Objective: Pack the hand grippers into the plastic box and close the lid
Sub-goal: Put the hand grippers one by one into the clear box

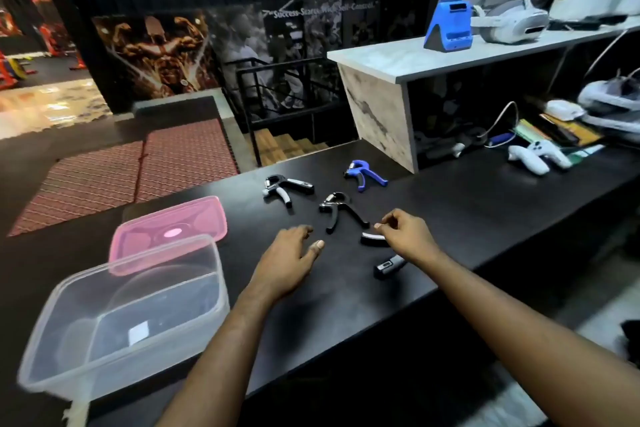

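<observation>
R hand (405, 236) over near gripper (384, 258), fingers curled, grip unclear | L hand (291, 258) spread, empty | three grippers beyond: black (341, 210), grey (287, 189), blue (363, 174) | box (124, 315) empty, left; pink lid (173, 229) behind it

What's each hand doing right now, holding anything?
Left hand: open, palm down over the black counter, holding nothing.
Right hand: fingers curled above a hand gripper; whether it grips it cannot be told.
</observation>
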{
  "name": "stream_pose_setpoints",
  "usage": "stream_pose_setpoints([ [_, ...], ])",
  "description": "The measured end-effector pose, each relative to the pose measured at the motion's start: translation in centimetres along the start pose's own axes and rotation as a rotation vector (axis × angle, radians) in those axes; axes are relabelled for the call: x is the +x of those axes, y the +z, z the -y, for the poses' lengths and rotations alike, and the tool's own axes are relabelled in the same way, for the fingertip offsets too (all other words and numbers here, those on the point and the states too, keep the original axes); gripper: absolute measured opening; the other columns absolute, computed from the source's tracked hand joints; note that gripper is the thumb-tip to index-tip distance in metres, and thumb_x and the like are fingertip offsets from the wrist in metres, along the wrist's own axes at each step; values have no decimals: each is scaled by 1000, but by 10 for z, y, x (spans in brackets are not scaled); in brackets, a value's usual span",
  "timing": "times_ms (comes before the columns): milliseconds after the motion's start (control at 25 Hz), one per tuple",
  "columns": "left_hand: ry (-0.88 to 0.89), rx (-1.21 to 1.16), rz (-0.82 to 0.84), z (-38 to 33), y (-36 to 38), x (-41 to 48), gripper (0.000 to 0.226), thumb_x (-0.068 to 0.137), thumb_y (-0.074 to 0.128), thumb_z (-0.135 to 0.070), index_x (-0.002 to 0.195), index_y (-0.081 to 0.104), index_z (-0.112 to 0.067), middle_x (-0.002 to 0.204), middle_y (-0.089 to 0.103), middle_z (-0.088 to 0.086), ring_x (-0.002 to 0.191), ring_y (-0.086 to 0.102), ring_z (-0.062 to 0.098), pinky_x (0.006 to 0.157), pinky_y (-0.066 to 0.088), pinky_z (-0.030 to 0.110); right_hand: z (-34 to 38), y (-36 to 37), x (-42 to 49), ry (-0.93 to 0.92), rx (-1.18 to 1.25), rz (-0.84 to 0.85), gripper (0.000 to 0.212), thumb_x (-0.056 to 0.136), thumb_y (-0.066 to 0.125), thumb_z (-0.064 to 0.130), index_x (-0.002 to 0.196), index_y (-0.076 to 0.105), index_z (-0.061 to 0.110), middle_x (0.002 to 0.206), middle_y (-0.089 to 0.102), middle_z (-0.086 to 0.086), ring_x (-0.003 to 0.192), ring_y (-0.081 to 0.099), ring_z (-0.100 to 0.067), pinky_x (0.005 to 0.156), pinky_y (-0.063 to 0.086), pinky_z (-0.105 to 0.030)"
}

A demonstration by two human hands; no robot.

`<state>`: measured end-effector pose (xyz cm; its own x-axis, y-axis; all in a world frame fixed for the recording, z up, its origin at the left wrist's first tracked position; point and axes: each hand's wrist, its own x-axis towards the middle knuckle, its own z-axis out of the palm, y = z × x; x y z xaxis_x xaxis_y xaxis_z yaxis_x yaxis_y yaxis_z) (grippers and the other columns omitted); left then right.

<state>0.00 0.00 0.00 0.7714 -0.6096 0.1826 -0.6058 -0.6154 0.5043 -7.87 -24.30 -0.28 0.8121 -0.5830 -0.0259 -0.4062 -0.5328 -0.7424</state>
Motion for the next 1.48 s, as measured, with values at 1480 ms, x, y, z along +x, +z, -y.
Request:
stream_pose_setpoints([
  [1480, -332, 194, -494, 97, -151, -135, 35, 93, 53, -31, 125, 58, -18, 124, 60, 4, 117, 53, 21, 91, 47, 38, 172, 122, -79, -356, 29, 5, 34, 75, 64, 31, 96, 43, 15, 78, 61, -6, 77, 61, -34, 65, 49, -35],
])
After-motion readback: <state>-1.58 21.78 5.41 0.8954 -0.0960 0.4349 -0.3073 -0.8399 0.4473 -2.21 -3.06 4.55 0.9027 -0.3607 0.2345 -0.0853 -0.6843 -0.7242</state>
